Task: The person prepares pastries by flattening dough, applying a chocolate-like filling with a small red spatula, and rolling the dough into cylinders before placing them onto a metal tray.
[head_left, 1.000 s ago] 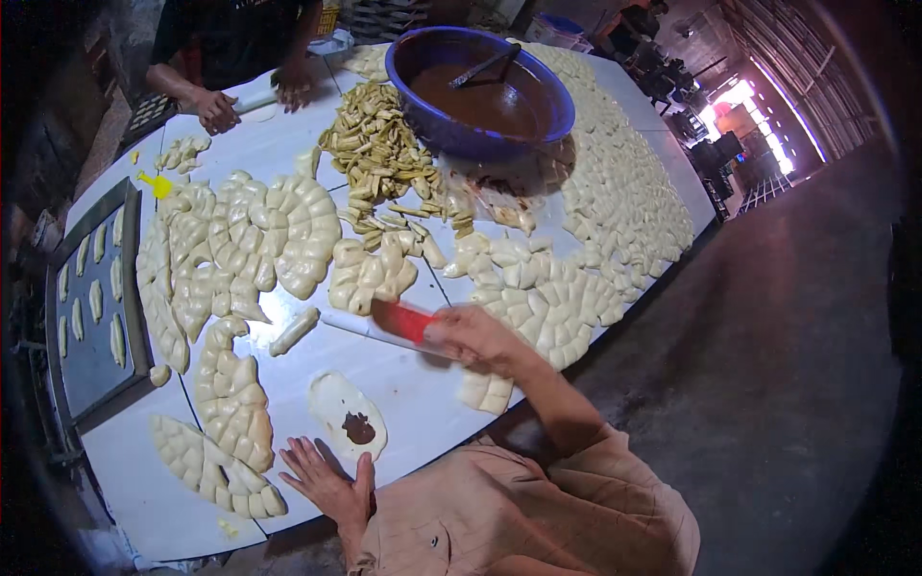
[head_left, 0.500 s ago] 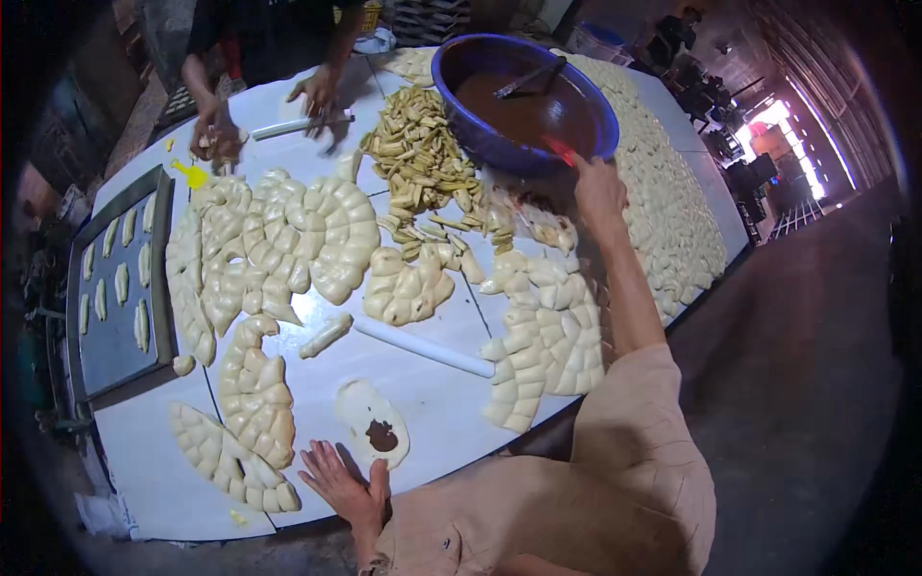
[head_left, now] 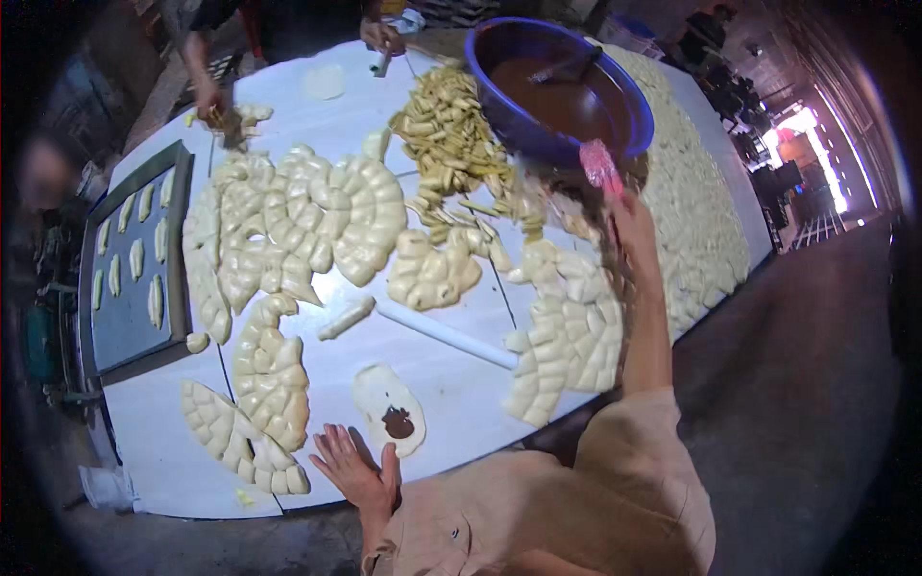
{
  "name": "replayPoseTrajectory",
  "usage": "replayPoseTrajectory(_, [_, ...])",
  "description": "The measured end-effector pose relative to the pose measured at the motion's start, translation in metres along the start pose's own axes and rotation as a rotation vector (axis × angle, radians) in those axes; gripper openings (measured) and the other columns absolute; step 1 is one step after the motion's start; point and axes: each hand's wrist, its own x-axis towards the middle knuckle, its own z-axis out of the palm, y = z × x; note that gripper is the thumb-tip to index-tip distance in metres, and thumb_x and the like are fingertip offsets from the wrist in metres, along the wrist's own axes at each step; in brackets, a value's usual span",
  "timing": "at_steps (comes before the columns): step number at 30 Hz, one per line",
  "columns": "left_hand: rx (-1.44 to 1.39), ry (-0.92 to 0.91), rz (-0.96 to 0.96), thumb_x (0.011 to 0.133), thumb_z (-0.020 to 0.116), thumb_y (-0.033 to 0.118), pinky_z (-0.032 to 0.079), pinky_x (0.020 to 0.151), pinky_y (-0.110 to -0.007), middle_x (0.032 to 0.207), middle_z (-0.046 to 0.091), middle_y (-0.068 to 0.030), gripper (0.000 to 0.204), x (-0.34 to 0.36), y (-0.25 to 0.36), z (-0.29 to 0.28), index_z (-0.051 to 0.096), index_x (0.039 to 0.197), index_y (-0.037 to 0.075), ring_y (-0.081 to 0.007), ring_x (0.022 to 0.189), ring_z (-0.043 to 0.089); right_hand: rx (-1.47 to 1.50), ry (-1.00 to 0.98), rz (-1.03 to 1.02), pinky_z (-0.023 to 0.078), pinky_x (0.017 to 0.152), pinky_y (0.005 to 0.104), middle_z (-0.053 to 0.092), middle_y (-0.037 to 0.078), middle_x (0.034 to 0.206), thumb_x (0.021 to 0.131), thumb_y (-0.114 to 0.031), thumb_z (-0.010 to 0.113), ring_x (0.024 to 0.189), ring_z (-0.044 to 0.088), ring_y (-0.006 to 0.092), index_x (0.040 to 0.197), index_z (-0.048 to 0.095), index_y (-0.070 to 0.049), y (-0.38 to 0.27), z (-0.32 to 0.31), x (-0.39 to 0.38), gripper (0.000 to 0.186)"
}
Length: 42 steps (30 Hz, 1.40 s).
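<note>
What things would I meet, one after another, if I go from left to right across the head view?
Tray, half-moon dough, left hand, long rolling pin, right hand, bright opening.

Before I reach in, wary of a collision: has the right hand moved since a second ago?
Yes: the right hand has gone forward, from the rolling pin to near the blue bowl.
</note>
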Motion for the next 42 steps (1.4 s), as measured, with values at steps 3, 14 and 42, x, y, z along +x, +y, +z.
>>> replayPoseTrajectory(3, [0.000, 0.006, -0.006, 0.090, 0.071, 0.040, 0.006, 0.121, -0.066, 0.160, 0.033, -0.0265, 0.087, -0.002, -0.003, 0.005, 0.030, 0.155, -0.002, -0.0477, 0.153, 0.018, -0.056, 0.068, 0.005, 0.053, 0.065, 0.0388, 0.066, 0.010, 0.073, 0.093, -0.033, 0.068, 0.066, 0.066, 0.0236, 0.115, 0.065, -0.003, 0.054, 0.020, -0.016, 0.038])
replayPoseTrajectory(14, [0.022, 0.013, -0.010, 0.089, 0.072, 0.039, 0.006, 0.121, -0.066, 0.158, 0.036, -0.0261, 0.087, 0.001, -0.004, 0.003, 0.031, 0.154, -0.002, -0.0489, 0.151, 0.021, -0.377, -0.172, -0.610, 0.051, 0.092, 0.0443, 0.070, 0.015, 0.112, 0.093, -0.028, 0.065, 0.107, 0.067, 0.0337, 0.114, 0.070, -0.007, -0.042, 0.122, -0.020, 0.030])
replayPoseTrajectory(42, [-0.077, 0.128, 0.016, 0.085, 0.079, 0.037, 0.012, 0.119, -0.067, 0.157, 0.040, -0.0236, 0.085, 0.002, -0.003, 0.005, 0.040, 0.151, 0.002, -0.0464, 0.150, 0.028, 0.107, -0.929, -0.185, 0.043, 0.064, 0.0216, 0.067, -0.002, 0.087, 0.092, -0.015, 0.073, 0.072, 0.055, 0.0041, 0.112, 0.072, -0.002, -0.076, 0.123, -0.102, 0.023])
